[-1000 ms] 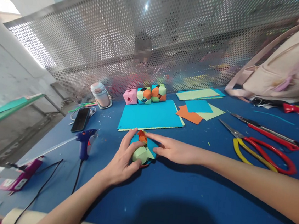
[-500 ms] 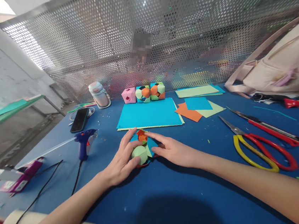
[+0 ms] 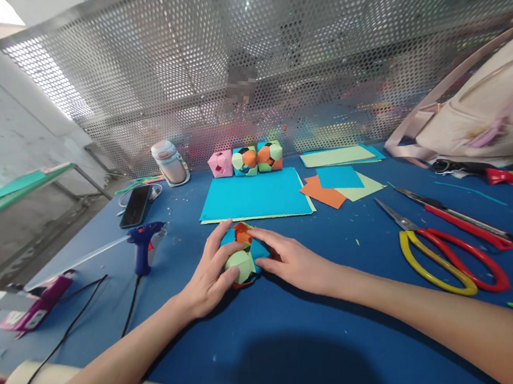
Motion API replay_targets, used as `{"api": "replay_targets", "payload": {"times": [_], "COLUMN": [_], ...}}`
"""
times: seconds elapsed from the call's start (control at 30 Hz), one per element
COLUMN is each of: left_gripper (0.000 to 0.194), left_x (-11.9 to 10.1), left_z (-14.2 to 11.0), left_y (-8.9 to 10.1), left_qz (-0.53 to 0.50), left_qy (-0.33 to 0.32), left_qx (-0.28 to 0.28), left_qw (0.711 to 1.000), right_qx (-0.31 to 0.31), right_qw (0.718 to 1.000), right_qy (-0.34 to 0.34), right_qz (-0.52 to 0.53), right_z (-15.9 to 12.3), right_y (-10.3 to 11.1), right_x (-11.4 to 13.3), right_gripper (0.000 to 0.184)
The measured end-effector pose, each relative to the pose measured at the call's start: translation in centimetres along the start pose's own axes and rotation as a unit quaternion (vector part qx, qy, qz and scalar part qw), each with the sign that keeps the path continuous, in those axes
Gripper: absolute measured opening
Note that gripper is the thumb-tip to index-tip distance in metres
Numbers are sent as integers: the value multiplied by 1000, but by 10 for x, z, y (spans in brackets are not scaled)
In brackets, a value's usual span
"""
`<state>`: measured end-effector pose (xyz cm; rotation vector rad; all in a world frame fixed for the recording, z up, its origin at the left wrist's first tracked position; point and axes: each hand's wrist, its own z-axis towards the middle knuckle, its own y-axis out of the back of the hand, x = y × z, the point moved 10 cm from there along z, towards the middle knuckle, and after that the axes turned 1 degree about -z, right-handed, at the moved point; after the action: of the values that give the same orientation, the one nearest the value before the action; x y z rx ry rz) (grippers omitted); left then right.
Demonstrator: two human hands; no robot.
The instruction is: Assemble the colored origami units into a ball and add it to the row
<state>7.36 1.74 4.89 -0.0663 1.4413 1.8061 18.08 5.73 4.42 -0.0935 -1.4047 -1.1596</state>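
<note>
A folded paper ball [image 3: 239, 266] in pale green, blue and orange rests on the blue table in front of me. My left hand [image 3: 212, 273] is wrapped round its left side, thumb on the pale green face and fingers along the far edge. From the right, my right hand [image 3: 292, 262] grips the ball's blue part between thumb and fingers. An orange-lined opening shows at the top of the ball. Its underside is hidden. Just beyond lies a stack of blue sheets [image 3: 258, 195], with finished-looking paper balls [image 3: 245, 161] behind it.
Left of my hands stand a blue glue gun [image 3: 143, 244], a phone [image 3: 136, 205] and a bottle [image 3: 170, 163]. Scissors [image 3: 446, 255], a utility knife [image 3: 460, 216] and paper pieces [image 3: 325, 192] lie to the right. A perforated metal screen [image 3: 159, 72] borders the table's back; a backpack [image 3: 485, 112] leans there.
The right-hand fingers have shifted slightly left with the blue side of the ball, which looks pressed inward a little. My left hand keeps nearly the same hold.
</note>
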Motion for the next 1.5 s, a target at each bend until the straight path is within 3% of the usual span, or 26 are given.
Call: {"api": "replay_targets", "payload": {"times": [0.2, 0.33, 0.53, 0.9, 1.1, 1.2, 1.37, 1.5], "left_gripper": [37, 51, 67, 54, 56, 67, 105, 111], "left_x": [-1, -1, 8, 4, 0, -4, -10, -7], "left_z": [0, 0, 1, 2, -1, -1, -1, -4], "left_y": [-1, 3, 8, 5, 1, -1, -4, -6], "left_qz": [13, -12, -37, -13, 0, 11, 55, 81], "left_qy": [-13, -27, 1, -18, -53, -72, -123, -134], "left_qx": [-8, -30, -46, -33, -36, -18, 63, 107], "left_qw": [1000, 999, 998, 999, 998, 997, 989, 982], "right_qx": [-7, -3, -4, -11, 1, 19, 41, 47], "right_qw": [1000, 999, 997, 998, 997, 998, 998, 997], "right_qy": [-6, -40, -82, -61, -58, -53, -29, 2], "right_qz": [9, 18, 5, -16, 52, 16, -31, -60], "right_z": [0, -2, -3, 0, -3, -6, -11, -14], "right_y": [0, -1, -1, 3, -8, -14, -22, -28], "right_x": [0, -3, -10, -13, -18, -18, -15, -15], "right_gripper": [59, 69, 79, 54, 65, 73, 75, 75]}}
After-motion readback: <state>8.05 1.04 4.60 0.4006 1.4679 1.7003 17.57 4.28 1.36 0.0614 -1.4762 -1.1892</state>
